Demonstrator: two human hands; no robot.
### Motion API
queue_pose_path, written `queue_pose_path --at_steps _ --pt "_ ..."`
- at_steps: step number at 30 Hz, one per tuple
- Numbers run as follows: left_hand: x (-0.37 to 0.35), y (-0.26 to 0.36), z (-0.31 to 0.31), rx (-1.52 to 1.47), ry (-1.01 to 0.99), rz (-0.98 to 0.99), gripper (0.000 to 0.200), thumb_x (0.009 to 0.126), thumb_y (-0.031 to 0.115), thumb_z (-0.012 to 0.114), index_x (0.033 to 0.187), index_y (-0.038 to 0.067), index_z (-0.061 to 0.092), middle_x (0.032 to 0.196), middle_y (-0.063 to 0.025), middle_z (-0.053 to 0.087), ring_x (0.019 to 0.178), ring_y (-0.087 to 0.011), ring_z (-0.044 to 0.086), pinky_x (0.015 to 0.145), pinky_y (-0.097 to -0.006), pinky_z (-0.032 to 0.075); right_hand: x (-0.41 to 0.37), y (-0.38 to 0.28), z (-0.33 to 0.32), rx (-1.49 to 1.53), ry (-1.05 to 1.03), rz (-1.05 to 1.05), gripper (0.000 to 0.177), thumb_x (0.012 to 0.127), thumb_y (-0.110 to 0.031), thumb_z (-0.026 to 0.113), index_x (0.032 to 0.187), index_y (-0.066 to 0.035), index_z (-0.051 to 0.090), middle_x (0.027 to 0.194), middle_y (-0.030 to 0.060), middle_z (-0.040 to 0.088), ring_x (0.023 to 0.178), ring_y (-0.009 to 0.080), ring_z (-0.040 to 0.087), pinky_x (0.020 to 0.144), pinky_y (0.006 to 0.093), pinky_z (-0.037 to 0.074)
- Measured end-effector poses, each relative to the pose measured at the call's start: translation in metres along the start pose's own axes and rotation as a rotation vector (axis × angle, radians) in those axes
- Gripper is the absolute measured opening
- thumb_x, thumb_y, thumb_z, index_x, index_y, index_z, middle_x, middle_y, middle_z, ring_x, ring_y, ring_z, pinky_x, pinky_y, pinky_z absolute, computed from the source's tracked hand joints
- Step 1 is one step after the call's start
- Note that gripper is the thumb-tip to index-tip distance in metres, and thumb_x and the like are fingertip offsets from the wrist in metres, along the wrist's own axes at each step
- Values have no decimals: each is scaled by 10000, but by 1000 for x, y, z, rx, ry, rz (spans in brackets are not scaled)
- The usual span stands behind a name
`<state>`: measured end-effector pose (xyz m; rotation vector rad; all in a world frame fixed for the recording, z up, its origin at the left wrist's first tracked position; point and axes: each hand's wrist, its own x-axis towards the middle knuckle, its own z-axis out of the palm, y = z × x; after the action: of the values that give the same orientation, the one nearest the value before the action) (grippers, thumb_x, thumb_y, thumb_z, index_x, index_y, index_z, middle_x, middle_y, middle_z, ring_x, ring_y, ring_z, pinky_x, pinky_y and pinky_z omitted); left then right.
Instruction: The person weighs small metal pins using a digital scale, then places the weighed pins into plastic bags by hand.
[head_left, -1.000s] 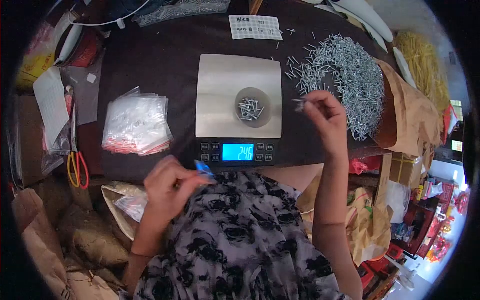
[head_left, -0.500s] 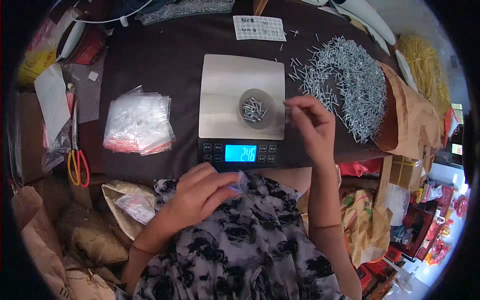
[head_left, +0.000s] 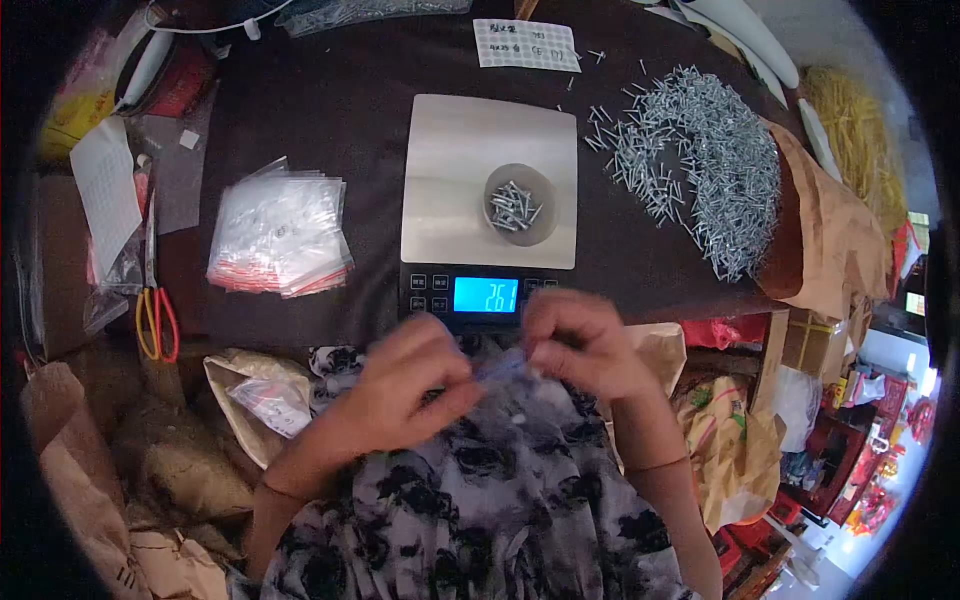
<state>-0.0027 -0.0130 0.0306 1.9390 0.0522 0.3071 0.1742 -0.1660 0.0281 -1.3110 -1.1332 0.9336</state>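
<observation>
The person's left hand [head_left: 415, 390] had its thumb and bent fingers closed on a small plastic bag [head_left: 498, 371], just in front of the scale [head_left: 440, 180]. The right hand [head_left: 580, 345] curled its fingers at the bag's other edge; through the blur I couldn't tell whether they gripped it. To my mind a light, level pinch would serve best, clear of the cup [head_left: 509, 174] of metal fasteners [head_left: 513, 207].
</observation>
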Motion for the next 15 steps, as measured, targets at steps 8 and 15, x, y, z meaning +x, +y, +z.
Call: queue_pose_path --at_steps 8,15 --pt "-11 -12 -34 263 415 -5 345 634 37 776 551 110 449 810 -43 619 1039 -322 586 893 -436 399 -1 17 -80 -513 706 151 295 891 -78 601 1180 -37 561 1098 75 585 929 122 567 740 243 468" --pt "3 -8 -27 349 172 38 175 709 98 755 721 72 583 1196 -152 559 1293 -380 410 1040 -523 292 14 13 -57 -716 395 26 715 738 -199 762 1352 -57 424 1378 151 454 1321 282 389 1074 413 270"
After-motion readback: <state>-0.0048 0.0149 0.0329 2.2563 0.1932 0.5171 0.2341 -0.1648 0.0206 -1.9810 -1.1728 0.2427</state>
